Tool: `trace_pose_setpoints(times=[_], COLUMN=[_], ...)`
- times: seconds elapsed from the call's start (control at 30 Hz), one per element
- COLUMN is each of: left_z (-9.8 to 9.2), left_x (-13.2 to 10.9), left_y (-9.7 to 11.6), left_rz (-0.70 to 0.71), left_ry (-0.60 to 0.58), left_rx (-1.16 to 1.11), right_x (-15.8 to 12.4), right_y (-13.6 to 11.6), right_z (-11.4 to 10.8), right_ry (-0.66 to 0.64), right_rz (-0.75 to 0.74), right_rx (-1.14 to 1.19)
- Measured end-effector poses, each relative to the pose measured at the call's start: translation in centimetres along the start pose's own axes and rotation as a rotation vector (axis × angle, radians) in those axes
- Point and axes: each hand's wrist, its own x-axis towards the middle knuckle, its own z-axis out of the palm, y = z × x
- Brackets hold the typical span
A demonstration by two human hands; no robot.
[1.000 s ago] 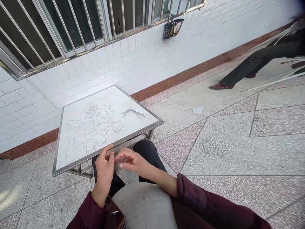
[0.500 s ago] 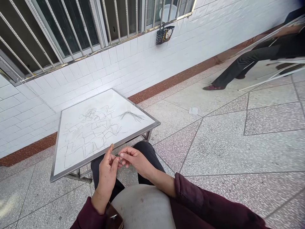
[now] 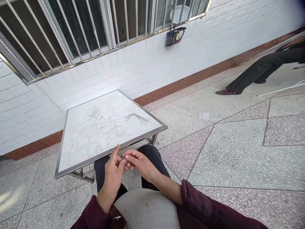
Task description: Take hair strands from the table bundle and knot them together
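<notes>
Where my two bare hands meet over my lap, just short of the table, my left hand (image 3: 113,176) and right hand (image 3: 144,167) bring their fingertips together. Both are closed in a pinch, apparently on one tiny thin dark piece (image 3: 123,156); it is too small for me to tell its shape or which hand grips it harder. My left index finger points up, free of the pinch. Below are my two knees in dark trousers (image 3: 152,157).

Past the fingertips stands one white-topped, metal-rimmed table (image 3: 78,165). Its thin, dark, bent strands (image 3: 95,135) lie ahead and to the left, overlapping too much to count, and my left hand is nearer to them. One fanned bundle of straighter dark strands (image 3: 137,117) lies ahead and slightly right, its long axis running roughly left to right; my right hand is on that side.

Farther off, one white flat scrap (image 3: 204,116) lies on the speckled floor. Beyond it are another person's two dark-trousered legs (image 3: 257,68). One dark patterned bag (image 3: 175,36) hangs from the shiny metal window bars (image 3: 127,22) over the white tiled wall (image 3: 147,68).
</notes>
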Motion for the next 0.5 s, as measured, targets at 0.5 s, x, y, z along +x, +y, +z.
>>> trace_pose_setpoints(times=[0.5], left_z=[-0.26], left_x=[-0.25], left_y=[-0.47], left_rz=[-0.007], left_ry=[-0.072], left_rx=[-0.133], right_x=[-0.07], right_y=[0.03], right_z=[0.22], right_ry=[-0.016], right_rz=[0.037], right_rx=[0.059])
